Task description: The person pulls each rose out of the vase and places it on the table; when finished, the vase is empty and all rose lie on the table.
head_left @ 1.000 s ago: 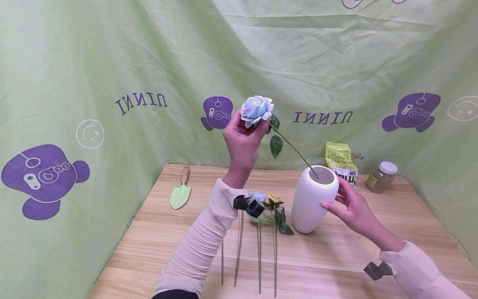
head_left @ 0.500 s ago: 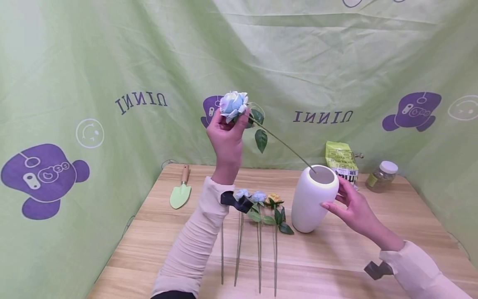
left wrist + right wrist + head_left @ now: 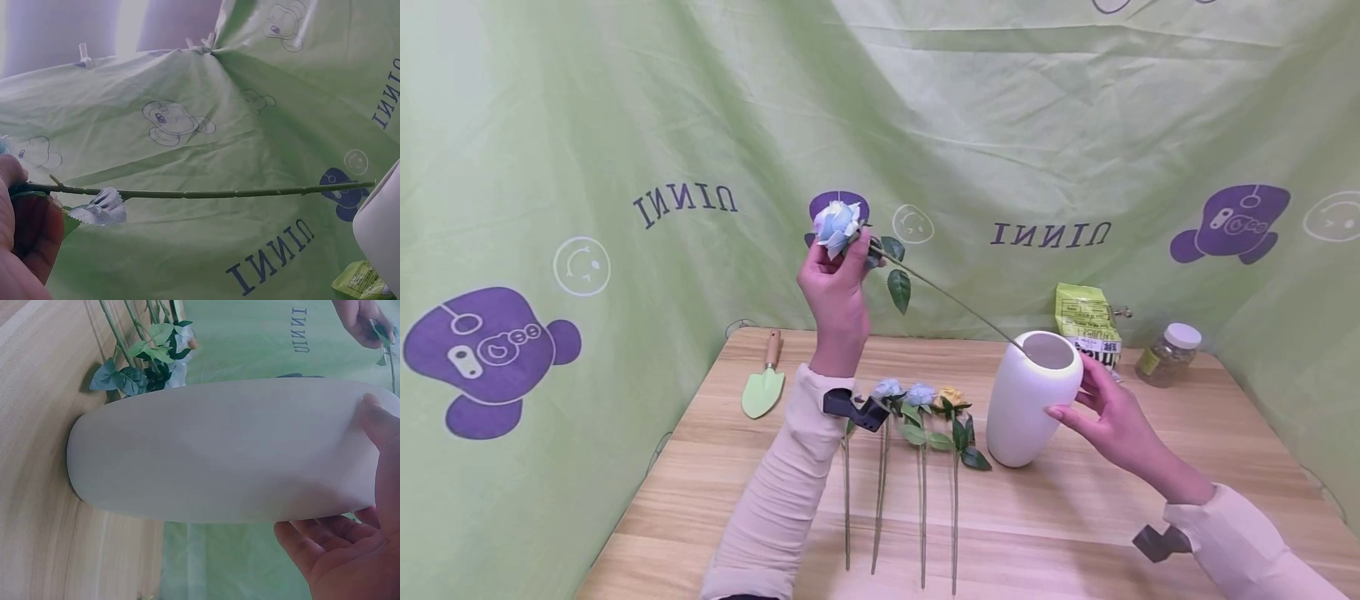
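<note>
My left hand [image 3: 835,296] pinches a pale blue artificial rose [image 3: 837,227] just under its bloom. Its long green stem [image 3: 212,194] slants down to the right, and the lower tip meets the mouth of a white vase [image 3: 1030,408]. How far the tip lies inside is hard to tell. The vase stands upright on the table, gripped near its top right side by my right hand [image 3: 1116,421], thumb in front and fingers behind. Between the hands lie several more stems, among them two blue roses [image 3: 921,394] and a yellow rose [image 3: 951,397].
A small trowel [image 3: 763,387] with a wooden handle lies at the back left of the wooden table [image 3: 700,500]. Behind the vase stand a green packet [image 3: 1084,312] and a white-lidded jar [image 3: 1168,354]. Green printed cloth [image 3: 1000,125] hangs around the table.
My left hand has moved left with the rose, so the stem leans over more and its tip has come up toward the vase's left rim. The right hand and vase have stayed put.
</note>
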Demonstrator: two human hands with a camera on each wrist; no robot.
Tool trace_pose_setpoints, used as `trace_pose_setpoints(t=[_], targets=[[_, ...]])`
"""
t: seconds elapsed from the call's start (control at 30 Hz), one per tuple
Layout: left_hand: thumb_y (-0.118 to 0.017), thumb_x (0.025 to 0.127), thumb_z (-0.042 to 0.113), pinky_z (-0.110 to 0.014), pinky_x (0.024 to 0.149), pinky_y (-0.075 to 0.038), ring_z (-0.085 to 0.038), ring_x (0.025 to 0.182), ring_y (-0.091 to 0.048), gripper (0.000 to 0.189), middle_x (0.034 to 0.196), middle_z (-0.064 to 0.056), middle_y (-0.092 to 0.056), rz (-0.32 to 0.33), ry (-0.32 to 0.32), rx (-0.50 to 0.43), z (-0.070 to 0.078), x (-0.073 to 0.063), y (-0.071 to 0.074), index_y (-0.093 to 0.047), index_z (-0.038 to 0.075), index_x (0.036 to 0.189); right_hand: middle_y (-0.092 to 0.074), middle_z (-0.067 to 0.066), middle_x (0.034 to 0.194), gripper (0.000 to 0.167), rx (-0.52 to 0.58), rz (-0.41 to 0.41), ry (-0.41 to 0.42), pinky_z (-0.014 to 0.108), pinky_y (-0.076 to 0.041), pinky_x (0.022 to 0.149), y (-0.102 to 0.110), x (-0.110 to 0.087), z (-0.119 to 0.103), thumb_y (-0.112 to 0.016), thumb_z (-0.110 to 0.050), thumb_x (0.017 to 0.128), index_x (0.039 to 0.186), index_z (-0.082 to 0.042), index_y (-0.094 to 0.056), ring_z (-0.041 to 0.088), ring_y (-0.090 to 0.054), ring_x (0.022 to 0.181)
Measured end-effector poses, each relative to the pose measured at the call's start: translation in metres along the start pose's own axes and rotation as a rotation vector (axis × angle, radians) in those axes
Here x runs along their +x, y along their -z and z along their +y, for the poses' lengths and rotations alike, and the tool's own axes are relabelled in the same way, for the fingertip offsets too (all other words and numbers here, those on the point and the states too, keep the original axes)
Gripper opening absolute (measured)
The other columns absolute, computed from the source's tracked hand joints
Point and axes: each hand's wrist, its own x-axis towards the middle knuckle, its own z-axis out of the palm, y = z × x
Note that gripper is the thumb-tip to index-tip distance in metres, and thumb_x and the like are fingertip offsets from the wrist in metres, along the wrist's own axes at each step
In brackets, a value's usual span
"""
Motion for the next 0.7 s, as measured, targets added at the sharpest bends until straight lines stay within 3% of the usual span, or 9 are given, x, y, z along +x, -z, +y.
trace_pose_setpoints(t=[0.3, 0.37, 0.57, 0.67, 0.7], targets=[[-0.072, 0.089, 0.003, -0.020, 0.062, -0.061, -0.012, 0.074, -0.068, 0.021, 0.098, -0.004, -0.070, 0.083, 0.182, -0.046, -0.003, 0.008, 0.024, -0.067, 0.006, 0.109, -0.056, 0.032, 0.130, 0.077, 0.012, 0.000, 0.001, -0.001, -0.047, 0.092, 0.000, 0.000, 0.000, -0.078, 0.004, 0.081, 0.146, 0.007, -0.036, -0.022, -0.049, 0.113], [-0.071, 0.089, 0.002, -0.020, 0.061, -0.061, -0.012, 0.072, -0.068, 0.020, 0.098, -0.004, -0.070, 0.089, 0.217, -0.041, -0.004, 0.008, 0.030, -0.068, 0.007, 0.108, -0.058, 0.024, 0.130, 0.077, 0.010, 0.004, 0.000, 0.000, -0.047, 0.092, 0.000, 0.000, 0.001, -0.078, 0.004, 0.081, 0.146, 0.007, -0.037, -0.022, -0.049, 0.113], [-0.073, 0.089, 0.002, -0.020, 0.061, -0.060, -0.009, 0.067, -0.064, 0.015, 0.094, -0.001, -0.068, 0.110, 0.329, 0.000, -0.004, 0.002, 0.050, -0.068, 0.007, 0.102, -0.050, -0.023, 0.127, 0.077, 0.025, 0.009, 0.004, 0.001, -0.048, 0.093, 0.000, -0.001, 0.003, -0.079, 0.004, 0.080, 0.146, 0.005, -0.038, -0.019, -0.051, 0.113], [-0.074, 0.088, 0.002, -0.020, 0.061, -0.061, -0.009, 0.068, -0.064, 0.015, 0.093, -0.001, -0.067, 0.099, 0.371, 0.050, -0.004, 0.000, 0.060, -0.067, 0.006, 0.101, -0.049, -0.024, 0.127, 0.078, 0.030, 0.013, 0.009, 0.001, -0.048, 0.093, 0.000, -0.001, 0.003, -0.079, 0.005, 0.080, 0.146, 0.005, -0.038, -0.019, -0.051, 0.114], [-0.073, 0.088, 0.002, -0.019, 0.061, -0.061, -0.009, 0.068, -0.064, 0.016, 0.093, -0.001, -0.067, 0.089, 0.387, 0.073, -0.004, -0.001, 0.064, -0.067, 0.006, 0.102, -0.051, -0.019, 0.128, 0.078, 0.027, 0.014, 0.010, 0.001, -0.048, 0.093, 0.000, -0.001, 0.003, -0.079, 0.005, 0.080, 0.146, 0.006, -0.038, -0.019, -0.051, 0.114]])
